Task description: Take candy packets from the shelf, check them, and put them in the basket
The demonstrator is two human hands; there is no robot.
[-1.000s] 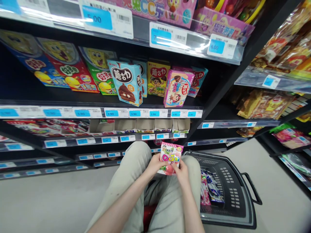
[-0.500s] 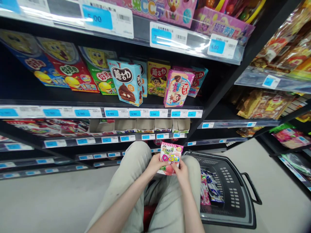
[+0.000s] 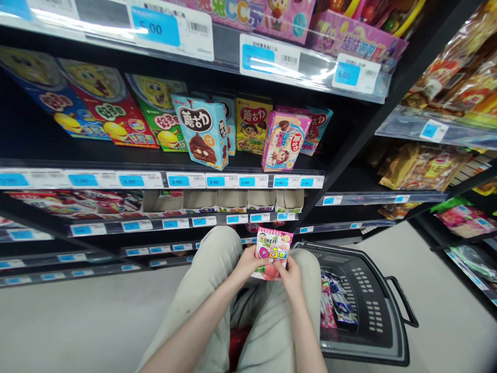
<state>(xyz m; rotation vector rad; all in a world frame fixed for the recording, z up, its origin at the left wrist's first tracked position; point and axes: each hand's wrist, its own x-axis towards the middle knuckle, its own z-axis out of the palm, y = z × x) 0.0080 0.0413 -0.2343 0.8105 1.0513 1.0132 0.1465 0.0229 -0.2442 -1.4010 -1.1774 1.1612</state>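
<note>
Centrally, just below the middle, a small pink-and-white candy bag (image 3: 274, 251) sits upright between 2 knees (image 3: 222, 248). The left hand (image 3: 247, 264) pinches its 8 o'clock side and the right hand (image 3: 290, 275) its 4 o'clock side, thumbs in front. From the bag, a black basket (image 3: 388, 292) holding shiny packets (image 3: 338, 300) lies at 4 o'clock; on a shelf (image 3: 128, 158), a light-blue box (image 3: 202, 134) stands at 11 o'clock and a pink-purple box (image 3: 285, 142) at 12 o'clock.
</note>
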